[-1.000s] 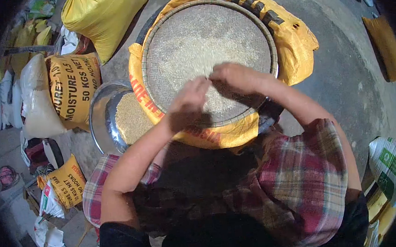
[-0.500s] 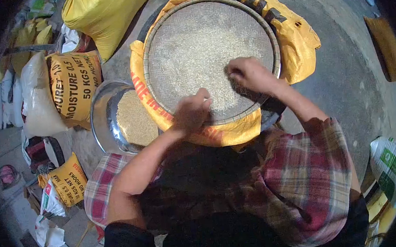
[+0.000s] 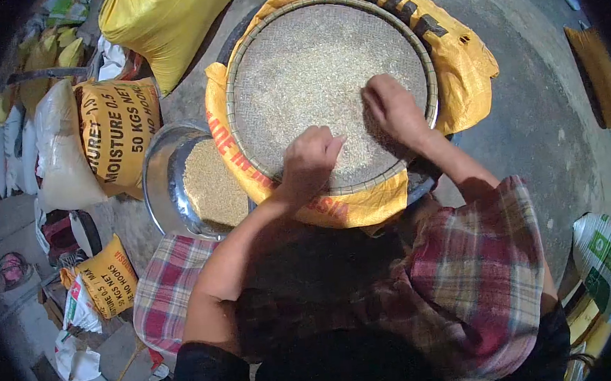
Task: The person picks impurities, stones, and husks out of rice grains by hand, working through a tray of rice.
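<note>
A round woven bamboo sieve (image 3: pixel 235 110) holds a thin, uneven layer of pale grain (image 3: pixel 311 70). Over its near side is my left hand (image 3: pixel 311 156), closed, fingers curled under and thumb lying along them. My right hand (image 3: pixel 393 110) is over the right part of the grain, closed, fingertips pointing down and casting a shadow. Whatever either hand pinches, if anything, is hidden under the fingers. Beneath the sieve spreads an orange woven sack (image 3: pixel 467 73) with printed letters. A steel basin (image 3: pixel 153 183) at the left holds more grain, yellower in tone.
A full yellow sack (image 3: pixel 166 27) stands at the upper left, beside an orange printed sack (image 3: pixel 117 133). A smaller orange sack (image 3: pixel 110 278) and scraps lie lower left. At the right edge are a brush-like brown object (image 3: pixel 595 75) and a white-green sack (image 3: pixel 605 251). Plaid cloth (image 3: pixel 478 277) covers my lap.
My left hand has moved slightly up and right over the grain. My right hand has shifted a little right, with its fingers more bunched. The whole view has shifted slightly.
</note>
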A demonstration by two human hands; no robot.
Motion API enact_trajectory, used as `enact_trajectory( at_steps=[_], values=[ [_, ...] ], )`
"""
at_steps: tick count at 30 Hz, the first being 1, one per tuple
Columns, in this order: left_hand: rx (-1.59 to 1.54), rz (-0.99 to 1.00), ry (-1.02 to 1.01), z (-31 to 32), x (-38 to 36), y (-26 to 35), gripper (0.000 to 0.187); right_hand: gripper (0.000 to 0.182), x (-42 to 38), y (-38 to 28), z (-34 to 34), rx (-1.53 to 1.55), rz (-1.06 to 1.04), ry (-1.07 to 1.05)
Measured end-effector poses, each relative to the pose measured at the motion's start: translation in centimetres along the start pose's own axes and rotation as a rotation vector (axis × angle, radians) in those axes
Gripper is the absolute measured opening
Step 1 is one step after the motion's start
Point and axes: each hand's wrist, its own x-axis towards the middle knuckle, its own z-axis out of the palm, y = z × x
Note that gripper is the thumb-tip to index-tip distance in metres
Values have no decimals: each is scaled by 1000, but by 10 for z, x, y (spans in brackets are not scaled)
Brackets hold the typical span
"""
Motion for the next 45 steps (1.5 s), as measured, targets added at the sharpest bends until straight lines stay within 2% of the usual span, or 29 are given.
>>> enact_trajectory(
  at_steps=[2,4,6,8,9,11,15,18,19,21,23,24,26,27,28,30,34,36,37,39,41,45],
  values=[
    [-355,-313,14,-2,10,2,20,17,-1,7,-8,35,-9,-36],
    [-259,-369,-43,10,21,1,18,16,-3,10,-10,67,-20,-73],
    [-164,-426,-99,16,30,2,19,14,-8,11,-8,27,-127,-255],
    [-154,-459,-161,15,37,2,26,12,-7,12,-10,42,-70,-250],
    [-155,-461,-165,14,37,4,26,14,-5,18,-11,36,-46,-195],
    [-283,-206,133,13,32,10,24,19,-2,35,-15,24,-59,-80],
    [-380,-187,122,22,15,4,24,20,7,28,-39,-128,118,-28],
    [-324,-208,169,29,13,-1,16,16,-3,35,-29,-130,79,-94],
    [-273,-219,127,30,15,-1,11,13,-6,31,-29,-83,86,-173],
    [-225,-232,85,32,18,-1,7,13,-9,18,-24,-52,71,-152],
    [-367,-169,216,32,22,-1,12,12,-10,4,-18,42,100,-168],
    [-371,-174,208,32,22,-2,12,12,-12,2,-14,45,108,-173],
    [-227,-144,193,29,21,-6,13,13,-14,-1,-4,27,-92,-246],
    [-36,-4,215,27,19,-5,15,9,-14,-5,-3,43,-92,-277],
    [-35,-5,210,24,17,-1,15,9,-15,-4,-2,47,-89,-278],
    [-305,-9,60,14,12,14,14,8,-12,-1,0,20,-128,-251],
    [-365,13,4,42,-6,18,11,9,-8,3,-17,120,10,-150],
    [-169,154,-85,49,-6,4,12,10,-13,11,-25,63,31,-182],
    [-172,158,-84,47,-4,3,12,10,-17,13,-25,88,24,-217],
    [-301,-24,171,36,4,3,12,11,-31,11,-23,84,-4,-261],
    [-297,-58,203,26,20,3,12,16,-40,7,-22,69,-14,-394],
    [-202,-137,220,31,49,5,12,11,-32,-1,-26,67,31,-323]
  ],
)
